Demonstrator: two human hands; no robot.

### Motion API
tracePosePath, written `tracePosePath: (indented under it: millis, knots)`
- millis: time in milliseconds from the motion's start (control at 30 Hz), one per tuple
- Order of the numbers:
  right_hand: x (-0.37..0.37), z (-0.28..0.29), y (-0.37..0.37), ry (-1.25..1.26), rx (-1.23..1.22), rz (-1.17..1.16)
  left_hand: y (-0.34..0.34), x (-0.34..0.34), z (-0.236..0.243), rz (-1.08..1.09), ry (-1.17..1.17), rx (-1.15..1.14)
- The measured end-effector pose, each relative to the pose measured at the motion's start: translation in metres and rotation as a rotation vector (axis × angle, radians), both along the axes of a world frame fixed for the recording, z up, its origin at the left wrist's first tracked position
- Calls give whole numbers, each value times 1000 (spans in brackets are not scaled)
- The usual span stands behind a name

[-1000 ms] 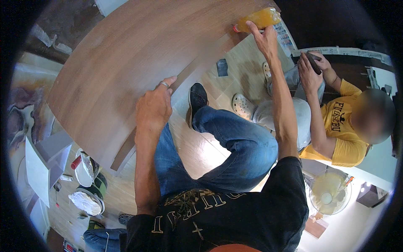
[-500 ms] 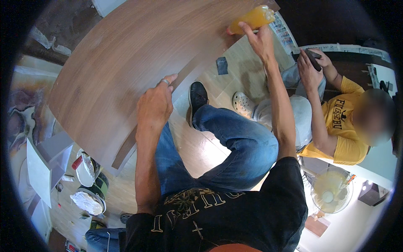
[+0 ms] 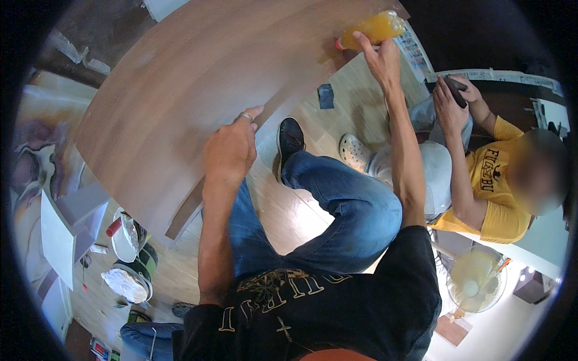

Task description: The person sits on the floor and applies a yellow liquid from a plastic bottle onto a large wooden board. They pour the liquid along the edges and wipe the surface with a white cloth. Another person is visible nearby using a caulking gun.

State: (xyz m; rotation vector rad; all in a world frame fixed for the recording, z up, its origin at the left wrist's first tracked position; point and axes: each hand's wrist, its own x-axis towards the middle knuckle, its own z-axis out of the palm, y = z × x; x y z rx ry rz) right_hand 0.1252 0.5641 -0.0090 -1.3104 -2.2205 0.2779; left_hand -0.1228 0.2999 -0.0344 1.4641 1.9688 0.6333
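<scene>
A large brown wood-grain panel with a curved far edge spreads across the upper left. My left hand is closed at the panel's near edge, its ringed finger pointing right along a darker edge strip. The fingertips under that hand are hidden. At the panel's far right end, my right hand grips a clear plastic bottle of orange-yellow liquid. The bottle lies tilted over, its red cap toward the panel. Beside the cap, the panel surface looks darker and shiny.
On the right sits a person in a yellow shirt, holding a dark object. A dark square piece lies on the tiled floor. Tubs stand at lower left near a white angled piece. A fan is at lower right.
The whole view has shifted slightly, so everything appears a little further right. Both hands keep nearly the same places against the panel, and the bottle stays in my right hand.
</scene>
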Motion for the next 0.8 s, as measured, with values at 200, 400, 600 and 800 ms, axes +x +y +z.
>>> tracePosePath:
  millis: [200,400,600,800]
  knots:
    - [-33,16,-67,-59,-146,143,-1,-3,-3,27,-24,1]
    - [-24,10,-45,6,-48,163,0,-1,-3,5,-7,25]
    - [-45,19,-59,-57,-144,59,-2,-3,-1,13,-38,36]
    - [-40,19,-78,-91,-153,158,-2,-2,-8,26,-31,69]
